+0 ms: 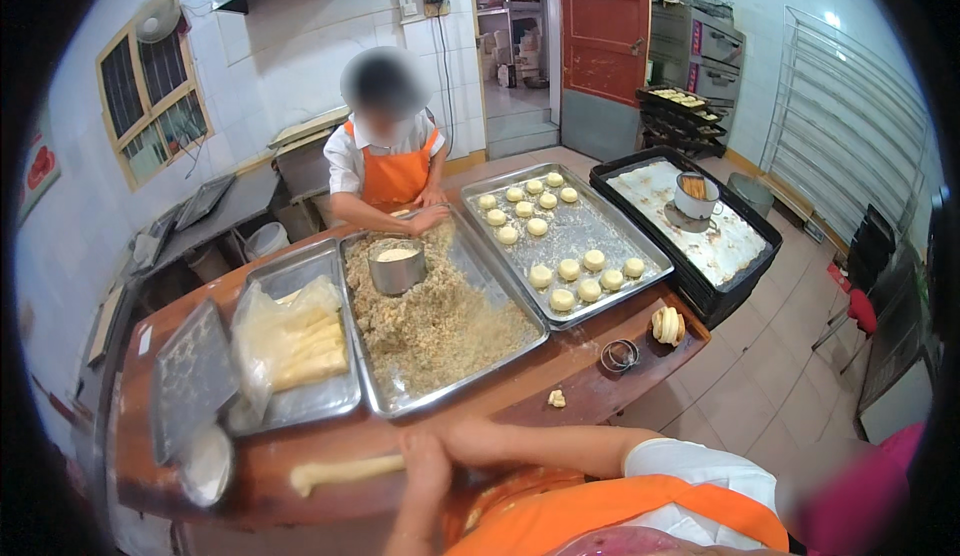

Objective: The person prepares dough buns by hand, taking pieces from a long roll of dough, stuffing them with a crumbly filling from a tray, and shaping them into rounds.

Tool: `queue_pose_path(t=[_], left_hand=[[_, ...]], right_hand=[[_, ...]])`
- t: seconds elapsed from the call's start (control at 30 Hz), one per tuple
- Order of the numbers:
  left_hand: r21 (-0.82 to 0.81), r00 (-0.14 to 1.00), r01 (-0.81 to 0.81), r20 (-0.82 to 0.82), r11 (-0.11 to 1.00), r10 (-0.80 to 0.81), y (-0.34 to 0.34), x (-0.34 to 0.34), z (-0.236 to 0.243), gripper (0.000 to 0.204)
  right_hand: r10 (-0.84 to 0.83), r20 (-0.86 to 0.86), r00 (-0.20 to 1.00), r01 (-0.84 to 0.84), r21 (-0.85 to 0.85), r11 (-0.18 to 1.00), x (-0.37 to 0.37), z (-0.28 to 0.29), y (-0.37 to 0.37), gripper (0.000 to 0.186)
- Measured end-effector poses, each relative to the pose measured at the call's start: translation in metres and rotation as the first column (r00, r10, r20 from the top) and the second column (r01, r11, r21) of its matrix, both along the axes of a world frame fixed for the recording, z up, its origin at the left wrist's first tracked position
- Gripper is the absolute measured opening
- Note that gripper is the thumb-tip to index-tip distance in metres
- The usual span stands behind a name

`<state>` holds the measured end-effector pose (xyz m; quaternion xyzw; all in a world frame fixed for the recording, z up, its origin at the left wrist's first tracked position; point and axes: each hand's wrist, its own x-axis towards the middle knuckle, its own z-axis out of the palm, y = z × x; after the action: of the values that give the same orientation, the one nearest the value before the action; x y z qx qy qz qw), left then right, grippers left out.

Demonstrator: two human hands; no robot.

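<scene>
At the table's near edge lies a pale dough rope (345, 471), its right end running under my left hand (427, 464). My left fingers look closed round that end, though motion blurs them. My right hand (472, 443) is pressed close beside the left one, and its fingers are hidden. A small dough scrap (556, 398) sits to the right of my hands. Beyond it are metal ring cutters (620, 356) and a stack of dough pieces (668, 326). To the left of the rope stands a bowl of white flour (207, 464).
Across the table (530, 386), a person in an orange apron (392, 171) reaches into a tray of crumbly filling (430, 326) holding a metal pot (397, 268). Beside it are a tray of round dough pieces (575, 231), bagged dough (300, 341), and stacked black trays (690, 216).
</scene>
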<state>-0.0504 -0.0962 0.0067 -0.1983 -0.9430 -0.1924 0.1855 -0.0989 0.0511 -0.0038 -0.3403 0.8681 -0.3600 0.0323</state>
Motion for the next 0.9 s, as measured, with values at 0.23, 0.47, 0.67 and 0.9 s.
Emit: queue_pose_path(t=[0.23, 0.47, 0.67, 0.9], left_hand=[[-0.048, 0.999, -0.034, 0.005, 0.998, 0.034, 0.015, 0.006, 0.009, 0.025], [-0.078, 0.995, -0.044, 0.09, 0.996, 0.051, 0.016, 0.012, 0.0, 0.028], [-0.035, 0.979, -0.084, 0.182, 0.996, 0.089, 0.012, 0.008, -0.016, 0.054], [0.575, 0.915, -0.183, 0.396, 0.798, -0.075, 0.035, 0.018, 0.047, 0.053]], right_hand=[[0.073, -0.033, 0.997, -0.066, 0.173, 0.983, 0.007, 0.055, 0.021, 0.025], [0.165, 0.46, 0.872, -0.116, -0.132, 0.984, -0.016, -0.007, 0.027, 0.031], [0.543, 0.681, 0.492, 0.018, -0.631, 0.775, -0.008, 0.049, 0.032, 0.027], [0.296, 0.253, 0.921, -0.245, -0.215, 0.945, -0.005, 0.058, 0.057, 0.029]])
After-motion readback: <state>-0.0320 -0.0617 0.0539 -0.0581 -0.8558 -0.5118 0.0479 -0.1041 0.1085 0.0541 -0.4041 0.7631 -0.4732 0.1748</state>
